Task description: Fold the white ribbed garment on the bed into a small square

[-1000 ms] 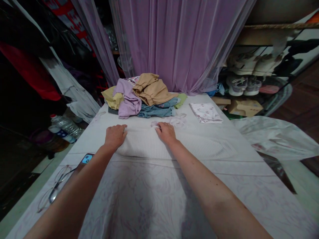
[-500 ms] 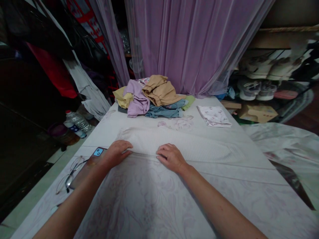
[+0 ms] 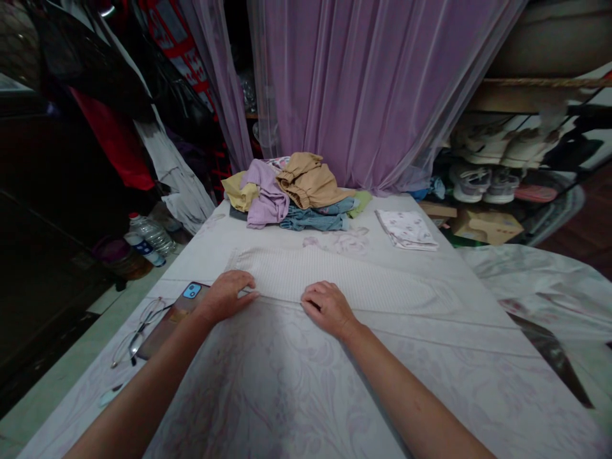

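Observation:
A white ribbed garment (image 3: 335, 280) lies spread flat across the sheet-covered bed (image 3: 296, 382). My left hand (image 3: 227, 296) rests on its near edge at the left, fingers curled down onto the fabric. My right hand (image 3: 327, 306) is on the same near edge a little to the right, fingers bent and pinching the hem. Behind the garment sits a heap of clothes (image 3: 291, 191) in tan, lilac, yellow and denim. A folded white floral cloth (image 3: 406, 228) lies to the right of the heap.
A phone (image 3: 174, 309) and a pair of glasses (image 3: 136, 331) lie on the bed's left edge beside my left forearm. Plastic bottles (image 3: 148, 236) stand on the floor at left. A purple curtain (image 3: 363, 89) hangs behind; shoes (image 3: 482, 172) fill shelves at right.
Both hands slid back from the garment's far edge to its near edge, then stayed there. The view shifted slightly.

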{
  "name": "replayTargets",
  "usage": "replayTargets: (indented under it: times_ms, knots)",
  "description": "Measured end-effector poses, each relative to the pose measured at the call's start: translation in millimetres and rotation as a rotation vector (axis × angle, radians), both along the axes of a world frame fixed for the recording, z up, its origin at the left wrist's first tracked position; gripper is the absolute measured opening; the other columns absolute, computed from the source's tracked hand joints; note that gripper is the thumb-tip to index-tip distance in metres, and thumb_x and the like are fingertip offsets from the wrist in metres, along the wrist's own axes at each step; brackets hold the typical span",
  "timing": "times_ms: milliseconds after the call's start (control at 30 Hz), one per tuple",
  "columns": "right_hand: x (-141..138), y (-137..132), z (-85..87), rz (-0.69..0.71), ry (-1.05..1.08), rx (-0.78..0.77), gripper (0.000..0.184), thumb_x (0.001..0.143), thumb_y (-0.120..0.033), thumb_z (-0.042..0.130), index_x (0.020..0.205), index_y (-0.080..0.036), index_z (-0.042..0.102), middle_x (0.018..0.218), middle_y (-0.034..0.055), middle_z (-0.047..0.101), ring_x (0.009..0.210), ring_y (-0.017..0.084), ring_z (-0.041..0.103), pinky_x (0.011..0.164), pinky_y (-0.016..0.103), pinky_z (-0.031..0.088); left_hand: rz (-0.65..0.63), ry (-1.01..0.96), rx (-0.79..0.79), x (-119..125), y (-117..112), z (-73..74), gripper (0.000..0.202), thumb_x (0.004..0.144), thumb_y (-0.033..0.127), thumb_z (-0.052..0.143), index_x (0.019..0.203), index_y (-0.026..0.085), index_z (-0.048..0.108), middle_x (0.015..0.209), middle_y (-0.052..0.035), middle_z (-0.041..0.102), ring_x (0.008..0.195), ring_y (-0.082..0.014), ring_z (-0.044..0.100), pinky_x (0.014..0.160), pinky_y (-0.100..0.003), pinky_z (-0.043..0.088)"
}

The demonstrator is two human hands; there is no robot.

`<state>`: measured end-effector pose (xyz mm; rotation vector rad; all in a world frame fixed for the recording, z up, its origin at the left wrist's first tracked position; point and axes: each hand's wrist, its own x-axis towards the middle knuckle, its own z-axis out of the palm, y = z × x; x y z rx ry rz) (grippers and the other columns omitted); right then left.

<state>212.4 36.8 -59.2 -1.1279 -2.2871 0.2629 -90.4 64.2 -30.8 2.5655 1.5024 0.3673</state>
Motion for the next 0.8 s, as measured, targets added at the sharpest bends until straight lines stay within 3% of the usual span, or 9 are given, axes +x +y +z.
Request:
replayTargets:
  times_ms: [200,300,367,467,567,733,800]
  knots:
    - [-4,5,5.8,-0.023,0.117,-0.044,0.026,0.096,-0.027,0.047,0.087,-0.022,0.071,0.092,0.0056,0.071,0.087,0.017,0.063,0.081,0.032,0.047,-0.076,0.025,0.039,65,32,6.2,0.047,0.099,0.041,0.034,0.126,0.016,0.063,0.135,-0.0120,0.062,0.131,-0.0239,0.051,0.113,-0.043,0.037]
    - [2,13,10.4,-0.106,0.078,-0.085,0.030,0.097,-0.030,0.044,0.111,-0.020,0.069,0.116,0.0099,0.070,0.108,0.019,0.062,0.095,0.034,0.046,-0.047,0.102,0.048,96,51,-3.6,0.053,0.099,0.043,0.034,0.140,0.015,0.051,0.150,-0.0148,0.047,0.142,-0.0287,0.037,0.116,-0.050,0.031]
    - [14,16,10.3,-0.203,-0.053,-0.109,0.041,0.096,-0.037,0.046,0.131,-0.019,0.059,0.139,0.0135,0.057,0.129,0.024,0.051,0.107,0.042,0.039,0.020,0.157,0.050,105,58,-12.3,0.056,0.098,0.047,0.036,0.145,0.017,0.046,0.155,-0.0152,0.039,0.145,-0.0320,0.032,0.115,-0.057,0.027]
    - [47,16,4.9,-0.343,-0.269,-0.178,0.056,0.096,-0.045,0.043,0.145,-0.017,0.046,0.154,0.0160,0.039,0.143,0.030,0.033,0.114,0.055,0.025,0.084,0.213,0.050,104,61,-23.0,0.059,0.097,0.051,0.037,0.147,0.020,0.042,0.158,-0.0147,0.034,0.146,-0.0339,0.029,0.115,-0.061,0.023]
    - [93,8,-2.2,-0.460,-0.366,-0.211,0.056,0.098,-0.047,0.037,0.146,-0.019,0.044,0.157,0.0150,0.035,0.145,0.029,0.030,0.115,0.058,0.021,0.142,0.216,0.058,97,61,-26.5,0.061,0.096,0.053,0.038,0.148,0.021,0.042,0.158,-0.0149,0.034,0.146,-0.0336,0.028,0.115,-0.060,0.022]
    - [178,-8,-5.5,-0.685,-0.305,-0.064,0.044,0.097,-0.038,0.037,0.132,-0.022,0.058,0.144,0.0123,0.054,0.136,0.026,0.044,0.112,0.054,0.026,0.185,0.262,0.022,98,61,-19.4,0.062,0.095,0.052,0.039,0.149,0.021,0.041,0.160,-0.0145,0.030,0.148,-0.0338,0.024,0.116,-0.059,0.022]
    - [208,-14,-5.1,-0.875,-0.188,0.044,0.044,0.096,-0.035,0.034,0.125,-0.019,0.063,0.134,0.0135,0.062,0.127,0.026,0.052,0.108,0.049,0.032,0.212,0.291,0.006,102,61,-14.8,0.062,0.096,0.051,0.039,0.148,0.020,0.041,0.160,-0.0148,0.028,0.148,-0.0343,0.023,0.115,-0.060,0.022]
